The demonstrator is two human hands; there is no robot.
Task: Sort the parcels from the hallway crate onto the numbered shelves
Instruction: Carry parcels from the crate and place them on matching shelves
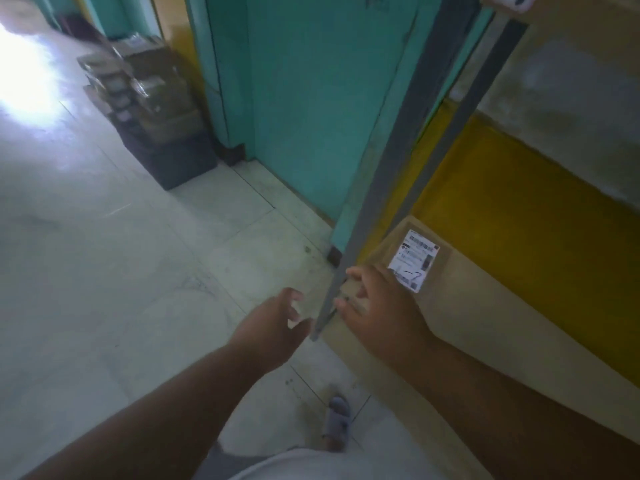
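A large brown cardboard parcel [460, 306] with a white shipping label [414, 259] lies on a low shelf inside a grey metal rack. My right hand [377, 303] hovers over the parcel's near corner, fingers spread, holding nothing. Just outside the rack's grey upright post [391, 168], my left hand [273, 323] is open above the floor with curled fingers. Farther down the hallway stands a dark crate [173, 157] stacked with several wrapped parcels [138, 84].
Teal door panels [311, 98] and a yellow wall band [536, 244] flank the rack. A second grey post [478, 98] stands behind the first. A sandalled foot [337, 422] rests on the pale tiled floor [104, 271]. Bright glare covers the upper left.
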